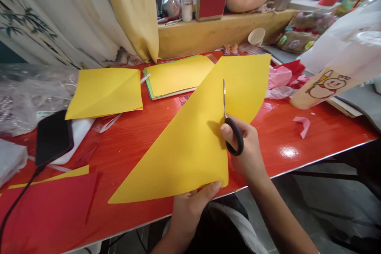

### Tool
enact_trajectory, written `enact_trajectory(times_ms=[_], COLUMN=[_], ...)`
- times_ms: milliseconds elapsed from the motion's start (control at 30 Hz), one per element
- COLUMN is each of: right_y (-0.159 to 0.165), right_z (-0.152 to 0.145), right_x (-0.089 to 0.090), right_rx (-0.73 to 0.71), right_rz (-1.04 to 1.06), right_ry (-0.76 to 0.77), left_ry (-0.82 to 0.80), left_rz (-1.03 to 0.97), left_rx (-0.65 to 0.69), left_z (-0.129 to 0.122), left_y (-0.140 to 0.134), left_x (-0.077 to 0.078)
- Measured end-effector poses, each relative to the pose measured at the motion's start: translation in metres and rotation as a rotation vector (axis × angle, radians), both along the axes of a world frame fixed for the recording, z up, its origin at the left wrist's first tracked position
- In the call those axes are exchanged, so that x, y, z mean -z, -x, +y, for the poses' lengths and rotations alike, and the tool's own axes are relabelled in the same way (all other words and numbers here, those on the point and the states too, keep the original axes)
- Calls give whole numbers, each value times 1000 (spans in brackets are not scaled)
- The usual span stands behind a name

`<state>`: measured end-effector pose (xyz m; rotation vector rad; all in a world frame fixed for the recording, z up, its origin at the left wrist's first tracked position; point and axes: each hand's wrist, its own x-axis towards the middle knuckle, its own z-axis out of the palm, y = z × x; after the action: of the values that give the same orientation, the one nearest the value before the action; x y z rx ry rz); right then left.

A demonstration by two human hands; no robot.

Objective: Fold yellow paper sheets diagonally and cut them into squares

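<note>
A large sheet of yellow paper (pixel 184 143), its left edge running diagonally, is held over the red table near its front edge. My left hand (pixel 193 208) pinches its bottom edge, thumb on top and the fingers hidden beneath. In my right hand (pixel 248 149) is a pair of scissors (pixel 235 137) with black handles. One blade lies upright in front of the paper, pointing away from me; the other blade is hidden behind the sheet. My right thumb sits in the handle loop.
A stack of coloured paper (pixel 178 77) and folded yellow paper (pixel 105 91) lie at the back of the red table (pixel 127 143). To the left are a phone (pixel 55 137) with a cable and red paper (pixel 50 210). A drink cup (pixel 324 83) and pink scraps (pixel 281 81) stand right.
</note>
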<state>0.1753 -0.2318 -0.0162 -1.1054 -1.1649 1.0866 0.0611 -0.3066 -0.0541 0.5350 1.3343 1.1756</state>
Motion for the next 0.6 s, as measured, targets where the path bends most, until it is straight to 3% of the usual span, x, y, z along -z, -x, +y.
enact_trajectory(times_ms=[600], right_y=[-1], right_z=[6], right_x=[0], right_rx=[-5], right_rz=[22], right_ry=[-17], left_ry=[6], left_rz=[-3], left_rx=[9], left_z=[-1], left_y=[2], left_x=[4])
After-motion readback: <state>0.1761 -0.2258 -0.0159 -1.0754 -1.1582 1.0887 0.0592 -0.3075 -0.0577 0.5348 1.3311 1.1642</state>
